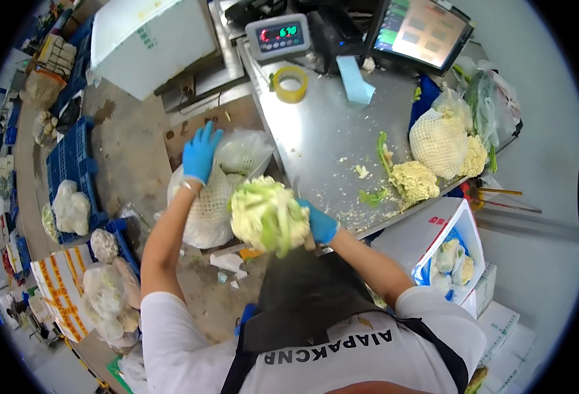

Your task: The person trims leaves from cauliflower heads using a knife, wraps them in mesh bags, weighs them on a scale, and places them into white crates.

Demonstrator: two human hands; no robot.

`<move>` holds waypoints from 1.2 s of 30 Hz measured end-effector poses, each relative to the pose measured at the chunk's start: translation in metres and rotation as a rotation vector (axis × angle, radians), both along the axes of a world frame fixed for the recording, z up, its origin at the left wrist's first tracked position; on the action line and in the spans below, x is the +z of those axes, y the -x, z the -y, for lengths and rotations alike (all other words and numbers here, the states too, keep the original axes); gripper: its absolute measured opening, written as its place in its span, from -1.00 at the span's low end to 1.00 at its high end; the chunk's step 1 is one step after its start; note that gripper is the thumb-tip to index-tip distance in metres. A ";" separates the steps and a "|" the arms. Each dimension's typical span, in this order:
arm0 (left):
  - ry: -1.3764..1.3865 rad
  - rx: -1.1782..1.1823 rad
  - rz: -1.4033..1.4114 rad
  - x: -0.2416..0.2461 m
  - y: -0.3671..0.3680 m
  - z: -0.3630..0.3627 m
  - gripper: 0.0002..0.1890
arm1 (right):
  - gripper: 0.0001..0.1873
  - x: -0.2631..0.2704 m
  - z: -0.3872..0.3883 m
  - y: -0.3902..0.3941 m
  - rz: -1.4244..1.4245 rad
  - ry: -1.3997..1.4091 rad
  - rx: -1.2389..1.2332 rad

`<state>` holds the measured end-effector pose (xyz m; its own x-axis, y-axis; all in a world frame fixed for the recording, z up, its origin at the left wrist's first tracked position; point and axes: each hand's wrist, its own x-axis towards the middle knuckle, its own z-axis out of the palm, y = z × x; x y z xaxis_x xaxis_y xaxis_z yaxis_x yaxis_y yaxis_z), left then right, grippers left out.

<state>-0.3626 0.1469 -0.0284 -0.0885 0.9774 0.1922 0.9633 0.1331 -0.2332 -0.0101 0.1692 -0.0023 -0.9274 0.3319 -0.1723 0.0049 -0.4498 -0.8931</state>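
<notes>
My right hand (pixel 323 222), in a blue glove, grips a cauliflower (pixel 270 216) with pale green leaf stalks, held up in front of my dark apron. My left hand (pixel 201 155), also blue-gloved, has its fingers apart and holds nothing. It is above plastic bags of white-netted produce (pixel 208 209) low beside the metal table; whether it touches them I cannot tell. On the steel table (pixel 314 143), a bare cauliflower (pixel 414 181) lies near the front edge. Behind it are a netted cauliflower (pixel 440 143) and another cauliflower (pixel 474 156).
A yellowish tape roll (pixel 290 84), a scale display (pixel 278 36) and a touchscreen (pixel 422 32) occupy the table's back. Leaf scraps (pixel 373 197) litter its surface. At right stands a foam box (pixel 437 246) of netted cauliflowers. A large white box (pixel 154 44) and blue pallet (pixel 75 172) are left.
</notes>
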 end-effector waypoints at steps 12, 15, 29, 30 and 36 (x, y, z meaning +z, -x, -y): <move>-0.152 -0.020 0.985 0.030 0.031 -0.026 -0.83 | -0.47 -0.117 -0.031 0.252 0.352 0.887 -0.549; -0.123 0.047 1.019 0.021 0.053 -0.012 -0.79 | -0.49 -0.100 -0.040 0.241 0.416 0.930 -0.447; 0.395 0.305 0.479 0.012 0.019 -0.019 -0.27 | -0.57 0.026 -0.025 -0.044 0.499 0.528 -0.074; 0.388 0.399 0.473 0.016 0.013 -0.024 -0.24 | -0.55 0.028 -0.029 -0.059 0.507 0.515 -0.056; 0.316 0.709 0.337 0.053 -0.044 -0.037 -0.13 | -0.57 0.039 -0.091 -0.134 0.697 -0.231 0.127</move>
